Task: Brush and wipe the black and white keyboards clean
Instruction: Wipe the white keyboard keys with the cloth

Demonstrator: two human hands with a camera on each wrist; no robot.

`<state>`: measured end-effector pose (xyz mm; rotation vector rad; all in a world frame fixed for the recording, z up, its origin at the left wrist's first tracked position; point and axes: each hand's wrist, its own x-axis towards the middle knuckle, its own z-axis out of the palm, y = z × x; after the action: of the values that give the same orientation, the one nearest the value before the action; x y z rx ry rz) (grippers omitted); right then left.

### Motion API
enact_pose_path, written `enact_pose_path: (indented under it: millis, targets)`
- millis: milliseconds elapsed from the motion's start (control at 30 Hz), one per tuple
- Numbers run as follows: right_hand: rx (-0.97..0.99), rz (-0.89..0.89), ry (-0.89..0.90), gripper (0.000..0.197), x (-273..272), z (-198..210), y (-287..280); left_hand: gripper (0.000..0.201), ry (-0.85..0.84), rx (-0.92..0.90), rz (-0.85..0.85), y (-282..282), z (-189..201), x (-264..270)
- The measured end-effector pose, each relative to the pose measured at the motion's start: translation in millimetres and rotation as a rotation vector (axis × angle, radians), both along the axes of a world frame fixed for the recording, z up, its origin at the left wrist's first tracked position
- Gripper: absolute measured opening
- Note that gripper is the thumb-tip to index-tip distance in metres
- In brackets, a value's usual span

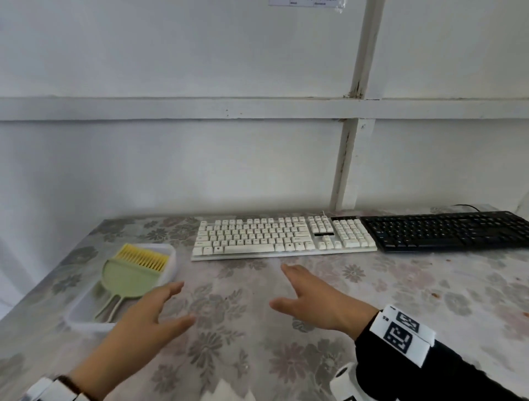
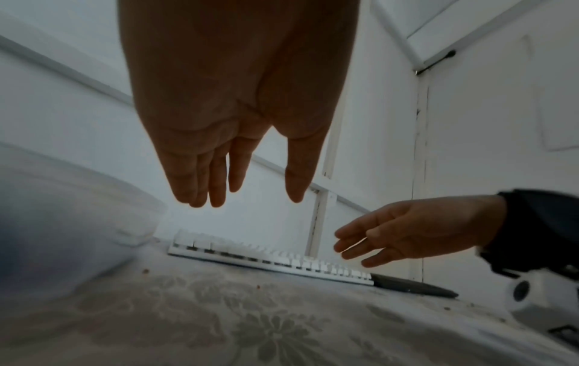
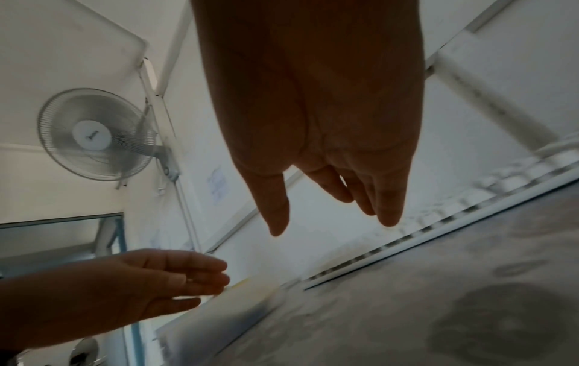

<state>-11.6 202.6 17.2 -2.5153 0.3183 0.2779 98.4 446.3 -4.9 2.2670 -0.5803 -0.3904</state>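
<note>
White keyboard: touching black keyboard at our table's rear.
Hands: our left hand and right hand hover, fingers spread, holding nothing.

A white wall is standing behind the table, and white strips are crossing it, one flat and one upright. A flowered cloth is covering the table. A paper sheet is hanging high on the wall. A white fan is sitting up on the wall to the left. Soft, even light is filling the room.
</note>
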Motion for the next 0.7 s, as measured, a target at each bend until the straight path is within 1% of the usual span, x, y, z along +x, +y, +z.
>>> enact_pose_path:
  millis: [33,133,167,233,300,333,400,433,533,567,633,667,700]
  targets:
    - [0.007,0.021,0.002,0.08,5.9,0.2,12.1,0.075,-0.008,-0.001,-0.009,10.1,5.8,1.1]
    - [0.026,0.076,0.002,0.081,25.8,2.2,51.6,0.112,-0.087,0.035,-0.025,44.9,19.2,15.4]
    - [0.035,0.086,0.0,0.081,32.9,2.9,65.2,0.112,-0.114,0.042,-0.014,56.9,21.2,22.2]
    - [0.044,0.11,-0.001,0.081,47.6,4.6,91.3,0.099,-0.15,0.043,0.023,80.4,23.8,38.1]
    - [0.032,0.137,-0.013,0.078,61.8,4.8,113.3,0.097,-0.175,0.077,0.045,101.8,23.0,54.9]
    - [0.033,0.148,-0.022,0.076,68.5,4.3,122.8,0.105,-0.164,0.107,0.053,112.2,21.3,63.7]
    - [0.049,0.159,-0.039,0.077,81.5,0.5,139.2,0.133,-0.097,0.136,0.034,128.6,16.2,79.9]
    - [0.06,0.163,-0.048,0.079,87.2,-1.8,145.9,0.141,-0.039,0.126,0.012,133.9,13.0,86.5]
    - [0.074,0.165,-0.065,0.091,101.1,-9.5,160.8,0.137,0.14,0.044,-0.046,139.9,5.8,98.9]
    - [0.072,0.161,-0.058,0.094,103.9,-10.6,164.5,0.143,0.177,0.03,-0.062,140.4,3.7,103.0]
    - [0.07,0.15,-0.041,0.098,108.2,-12.5,169.7,0.153,0.19,0.022,-0.078,139.1,0.9,109.1]
    - [0.071,0.143,-0.032,0.098,109.7,-13.0,171.9,0.152,0.194,0.008,-0.092,138.1,0.0,111.5]
    - [0.069,0.139,-0.028,0.098,111.0,-13.3,173.9,0.146,0.205,-0.004,-0.11,135.5,1.8,111.7]
